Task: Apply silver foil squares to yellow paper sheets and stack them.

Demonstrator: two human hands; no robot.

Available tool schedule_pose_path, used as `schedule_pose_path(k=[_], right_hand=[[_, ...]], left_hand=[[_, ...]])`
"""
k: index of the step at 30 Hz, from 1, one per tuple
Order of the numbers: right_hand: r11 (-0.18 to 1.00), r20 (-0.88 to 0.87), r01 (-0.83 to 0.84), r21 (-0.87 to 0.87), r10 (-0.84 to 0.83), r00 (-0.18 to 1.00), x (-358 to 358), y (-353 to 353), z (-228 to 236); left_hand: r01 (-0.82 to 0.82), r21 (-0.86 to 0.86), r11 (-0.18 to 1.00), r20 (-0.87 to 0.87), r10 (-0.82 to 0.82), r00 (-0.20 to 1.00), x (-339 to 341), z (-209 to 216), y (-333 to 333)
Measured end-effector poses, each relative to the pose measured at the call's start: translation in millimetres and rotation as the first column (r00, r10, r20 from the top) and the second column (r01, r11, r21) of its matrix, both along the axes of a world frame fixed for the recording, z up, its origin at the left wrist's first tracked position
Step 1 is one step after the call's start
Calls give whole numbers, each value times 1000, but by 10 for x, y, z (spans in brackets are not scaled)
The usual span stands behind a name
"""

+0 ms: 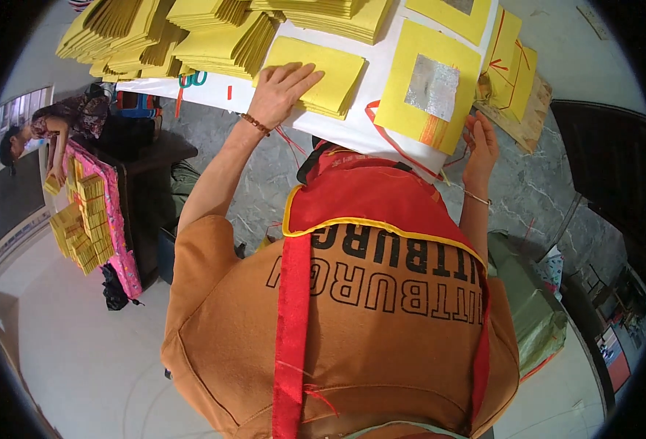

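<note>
Your left-hand fingers (304,73) lie flat and spread on a small stack of yellow paper (315,73), pressing down rather than pinching, which keeps the loose sheets square while the other hand works. The left hand (282,91) grips nothing. Your right hand (480,143) comes up at the near edge of a single yellow sheet with a silver foil square (429,88); its fingers curl at that edge, touching or just under it, though I cannot tell whether they have actually closed on the paper.

Both stack and sheet rest on the white-covered counter (378,121), just beside each other, directly ahead of you. Farther back, fanned piles of yellow sheets (176,36) crowd the counter's left end (overlapped so each pile can be lifted apart). More yellow sheets on a woven tray (516,110) sit at the right. Off to your left another person (52,128) bends over a pink-covered table of yellow bundles (85,219).
</note>
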State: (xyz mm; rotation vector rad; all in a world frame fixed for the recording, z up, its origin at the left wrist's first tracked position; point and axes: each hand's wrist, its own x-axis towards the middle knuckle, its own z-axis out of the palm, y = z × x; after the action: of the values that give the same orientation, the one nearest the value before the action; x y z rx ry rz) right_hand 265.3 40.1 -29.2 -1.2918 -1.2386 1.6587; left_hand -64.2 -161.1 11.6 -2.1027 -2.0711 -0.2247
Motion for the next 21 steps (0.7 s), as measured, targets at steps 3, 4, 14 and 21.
schedule_pose_path(k=[3,4,14,21], right_hand=[[999,17,-37,-2,37,999,-9,11,-36],[1000,24,-30,6,30,999,-23,0,-23],[902,293,-229,366,122,948,-56,-47,-133],[759,498,-406,509,125,858,-30,-10,-152]], left_hand=[[-40,-46,998,44,42,998,3,-127,-30],[-40,-46,998,50,43,998,16,-140,-31],[-111,-166,980,95,128,987,143,-163,-61],[72,-160,984,429,3,903,216,432,238]])
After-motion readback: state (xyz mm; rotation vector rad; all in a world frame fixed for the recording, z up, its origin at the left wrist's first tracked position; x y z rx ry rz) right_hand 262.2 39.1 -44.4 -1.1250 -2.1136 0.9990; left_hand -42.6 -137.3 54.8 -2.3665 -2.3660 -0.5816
